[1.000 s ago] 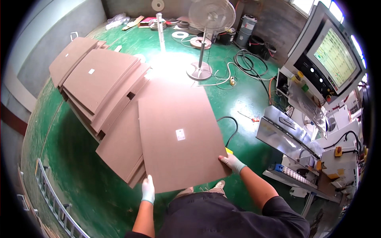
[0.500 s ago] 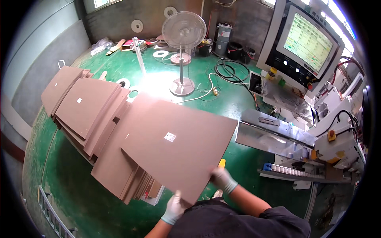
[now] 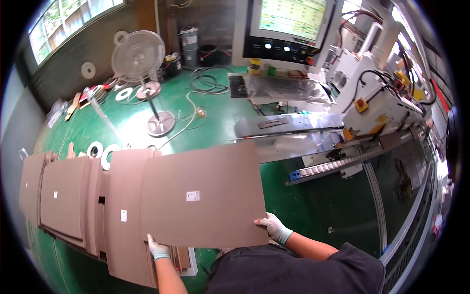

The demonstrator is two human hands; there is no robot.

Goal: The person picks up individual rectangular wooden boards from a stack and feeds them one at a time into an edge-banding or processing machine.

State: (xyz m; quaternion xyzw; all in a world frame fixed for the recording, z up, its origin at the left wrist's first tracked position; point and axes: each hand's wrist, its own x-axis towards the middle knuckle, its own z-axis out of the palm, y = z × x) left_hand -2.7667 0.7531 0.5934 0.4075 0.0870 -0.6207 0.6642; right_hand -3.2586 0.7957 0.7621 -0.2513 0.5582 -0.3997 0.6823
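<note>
I hold a large flat brown board [image 3: 205,196] level in front of me; a small white label sits near its middle. My left hand [image 3: 156,247], in a pale glove, grips its near left corner. My right hand [image 3: 273,227], also gloved, grips its near right corner. The board hovers above the green floor, its far right corner close to the metal infeed table [image 3: 293,128] of a machine. To the left lie stacks of similar brown boards [image 3: 68,196], fanned out on the floor.
A machine with a lit control screen [image 3: 293,17] and white housing [image 3: 387,105] stands ahead and right. A roller rail [image 3: 338,164] juts out below it. A standing fan [image 3: 142,63], cables and white discs lie on the green floor behind.
I have turned right with the board, away from the stacks and toward the machine. The board has swung from over the pile to in front of the metal table.
</note>
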